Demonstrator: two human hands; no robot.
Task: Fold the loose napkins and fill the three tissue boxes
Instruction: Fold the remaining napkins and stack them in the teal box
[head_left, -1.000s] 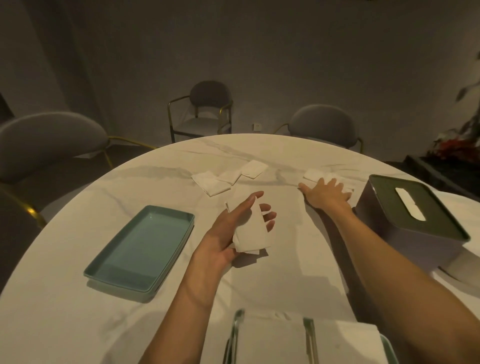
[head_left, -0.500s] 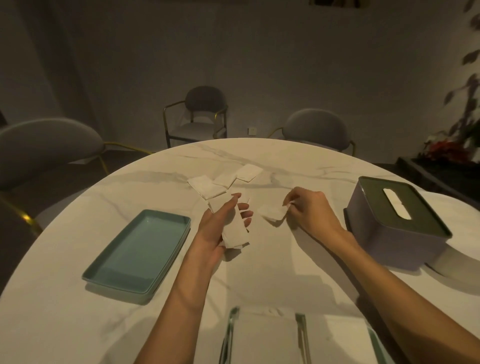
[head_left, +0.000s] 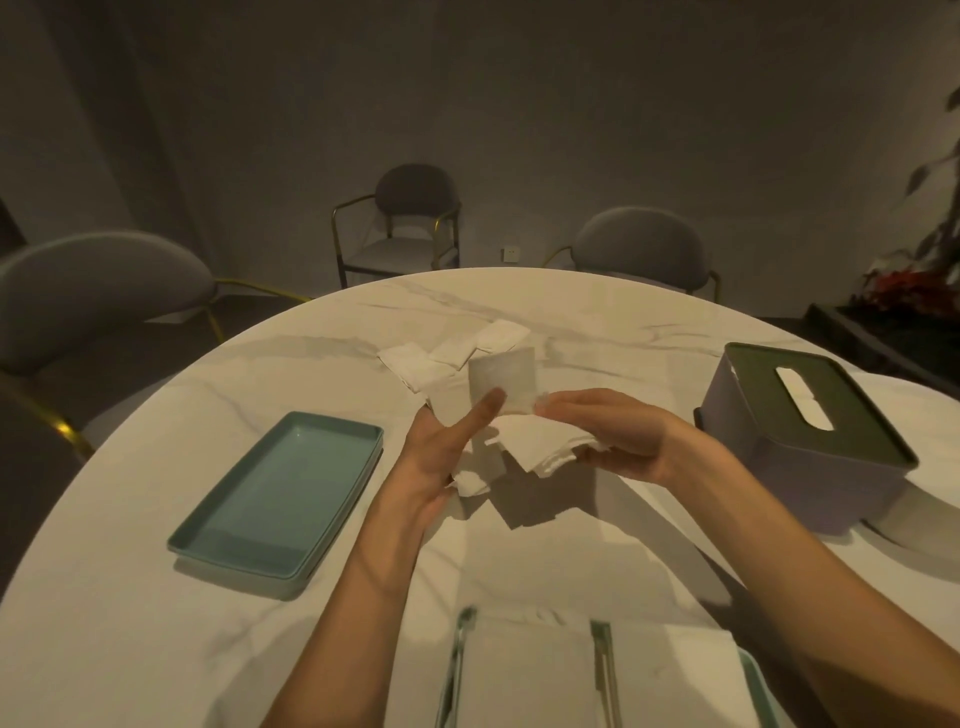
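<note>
Above the middle of the round marble table (head_left: 156, 649), my left hand (head_left: 441, 452) holds a small stack of folded white napkins (head_left: 478, 467) against its palm and fingers. My right hand (head_left: 613, 436) pinches another white napkin (head_left: 540, 447) and brings it against that stack; one sheet (head_left: 504, 382) stands up between the two hands. Several folded napkins (head_left: 447, 356) lie on the table just beyond the hands. A grey tissue box with a dark green slotted lid (head_left: 800, 426) stands at the right. At the bottom edge sits an open box (head_left: 530, 675) holding white napkins.
A teal rectangular tray (head_left: 280, 493) lies at the left of the table. Grey upholstered chairs with gold frames (head_left: 415, 218) stand around the far side. A dark plant (head_left: 914, 280) is at the far right.
My right hand drew back from the far right of the table with a napkin and carried it to my left hand. Both hands now meet over the table's middle.
</note>
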